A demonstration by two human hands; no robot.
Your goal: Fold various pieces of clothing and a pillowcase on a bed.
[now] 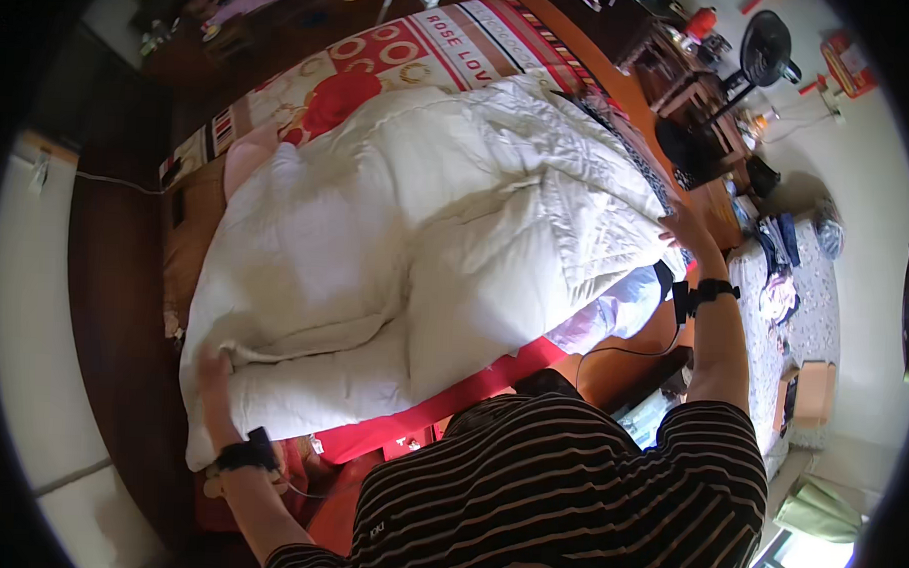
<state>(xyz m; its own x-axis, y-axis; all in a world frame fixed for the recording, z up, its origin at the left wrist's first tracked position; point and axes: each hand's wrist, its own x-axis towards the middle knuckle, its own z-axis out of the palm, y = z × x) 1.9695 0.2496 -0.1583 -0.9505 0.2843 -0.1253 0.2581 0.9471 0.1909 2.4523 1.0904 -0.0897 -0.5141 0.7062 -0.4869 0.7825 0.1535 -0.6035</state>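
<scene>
The left hand [213, 374] is touching a thick white fabric comforter [377, 221] at the red-sheeted bed's [471, 387] near left corner; the right hand [687, 232] is meeting its right edge; whether either is gripping, I cannot tell. They appear to be spreading it; the next move calls for even tension. Beyond, a red-and-cream patterned blanket [412, 70] is showing legible capitals.

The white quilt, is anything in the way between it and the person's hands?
Nothing visible is: the left hand is over the left end of the white quilt, and the right hand is at its right edge.
</scene>
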